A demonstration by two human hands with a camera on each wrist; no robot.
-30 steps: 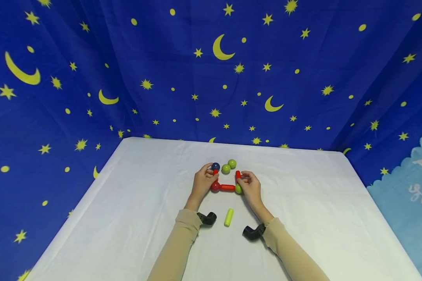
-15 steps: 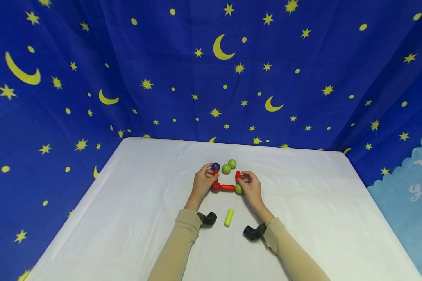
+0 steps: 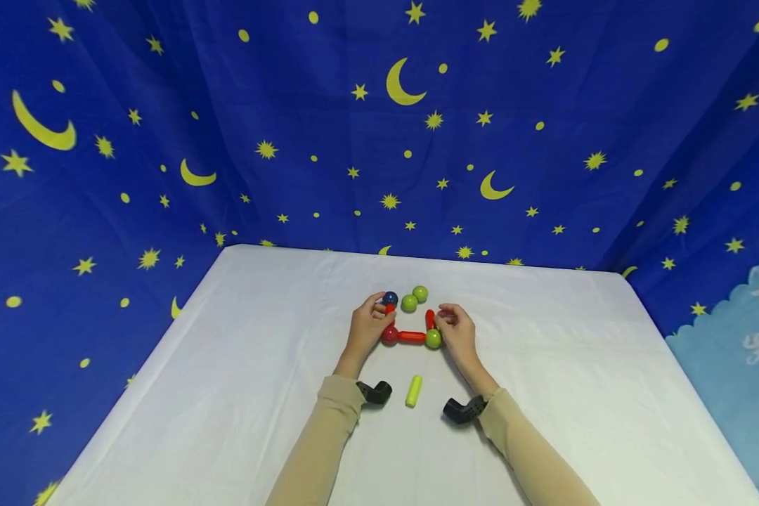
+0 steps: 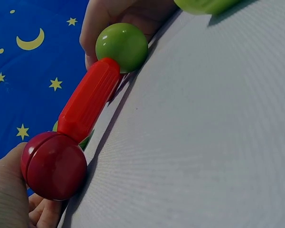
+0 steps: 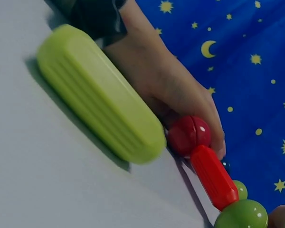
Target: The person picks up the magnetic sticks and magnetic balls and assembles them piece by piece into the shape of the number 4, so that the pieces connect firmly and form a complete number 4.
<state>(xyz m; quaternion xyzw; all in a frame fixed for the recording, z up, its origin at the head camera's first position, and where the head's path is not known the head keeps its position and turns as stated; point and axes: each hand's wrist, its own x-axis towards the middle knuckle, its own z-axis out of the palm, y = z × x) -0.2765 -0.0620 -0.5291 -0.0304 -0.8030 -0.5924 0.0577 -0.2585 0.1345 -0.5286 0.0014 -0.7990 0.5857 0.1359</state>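
In the head view my left hand point(image 3: 365, 329) grips the left red magnetic stick point(image 3: 389, 309), thumb and fingers on either side. That stick lies between a blue ball point(image 3: 389, 299) and a red ball point(image 3: 389, 335). A crosswise red stick point(image 3: 411, 337) joins the red ball to a green ball point(image 3: 433, 339). From this green ball another red stick point(image 3: 430, 319) points away from me. My right hand point(image 3: 459, 336) is beside that stick, fingers loosely bent, apparently holding nothing. The left wrist view shows the red ball point(image 4: 57, 166) and green ball point(image 4: 122, 47) joined by a stick.
Two loose green balls point(image 3: 409, 303) lie just beyond the frame of sticks. A yellow-green stick point(image 3: 414, 391) lies nearer, between the forearms. Black wrist cameras point(image 3: 463, 410) stick out above the white tablecloth point(image 3: 278, 337). Blue starry cloth hangs behind.
My right hand has let go of the right red stick and shifted slightly right, uncovering the green ball. My left hand keeps its grip. The head view has tilted a little.
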